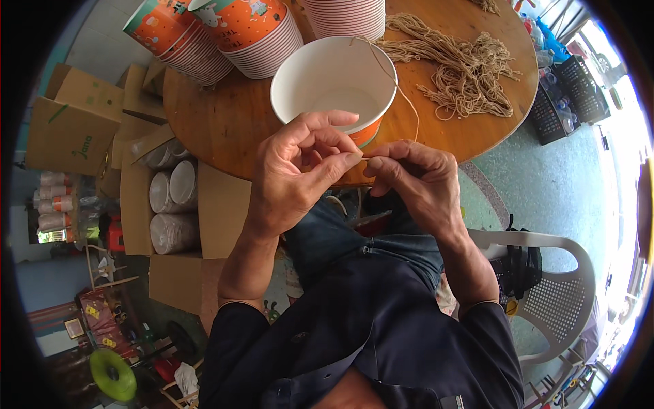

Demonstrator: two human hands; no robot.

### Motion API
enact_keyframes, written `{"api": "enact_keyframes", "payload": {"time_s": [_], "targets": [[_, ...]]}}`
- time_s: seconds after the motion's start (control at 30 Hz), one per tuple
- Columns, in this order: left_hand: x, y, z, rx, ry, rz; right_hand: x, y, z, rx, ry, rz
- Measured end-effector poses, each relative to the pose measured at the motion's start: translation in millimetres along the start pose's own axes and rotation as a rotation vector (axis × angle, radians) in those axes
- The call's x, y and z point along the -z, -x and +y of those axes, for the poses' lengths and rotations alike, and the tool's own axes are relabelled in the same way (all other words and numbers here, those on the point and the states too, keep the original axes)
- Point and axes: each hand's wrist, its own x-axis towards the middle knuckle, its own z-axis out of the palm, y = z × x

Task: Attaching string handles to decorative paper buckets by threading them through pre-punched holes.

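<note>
A large white paper bucket [327,78] with an orange outside stands at the table's near edge, its mouth tipped toward me. From its far rim a thin beige cord [414,112] curves down over the right side toward my hands. Just in front of the bucket, my left hand [289,174] pinches the cord between thumb and forefinger, its other fingers loosely curled. Close on the right, my right hand [422,180] also pinches the cord, thumb against forefinger. A short bit of it shows between the fingertips. Whether it is knotted there is too small to tell.
Nested paper buckets in stacks [259,37] stand along the far left of the round wooden table [218,119]. Loose beige cords [470,78] lie at the far right. An open carton [139,211] holds wrapped stacks at left; a plastic chair [555,286] stands at right.
</note>
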Motion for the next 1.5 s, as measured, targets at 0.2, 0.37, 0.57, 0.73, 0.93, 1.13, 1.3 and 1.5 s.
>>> {"api": "enact_keyframes", "payload": {"time_s": [0.2,0.37,0.57,0.73,0.93,1.13,1.3,1.5], "targets": [[33.8,-23.2,12.7,-0.483,-0.973,0.067,11.1,1.2,10.4,0.017,-0.072,0.114],[68.2,-33.0,-4.9,-0.484,-1.193,-0.138,10.6,-1.3,14.8,0.055,-0.099,0.159],[35.8,-25.1,10.2,-0.325,-0.889,-0.069,3.8,-3.8,11.6,0.151,0.029,0.188],[26.1,-29.0,10.9,-0.2,-0.634,0.008,-7.4,-11.0,12.4,0.304,0.231,0.222],[23.5,-31.5,19.0,-0.129,-0.577,0.021,-13.9,-21.8,16.3,0.299,0.228,0.239],[24.3,-35.6,18.2,-0.14,-0.568,0.05,-16.6,-29.6,18.1,0.313,0.165,0.25],[22.2,-38.1,16.4,-0.17,-0.519,0.106,-20.3,-30.5,19.3,0.328,0.179,0.232],[19.8,-35.5,22.2,-0.155,-0.553,0.086,-14.0,-33.7,14.6,0.606,0.293,0.189]]}}
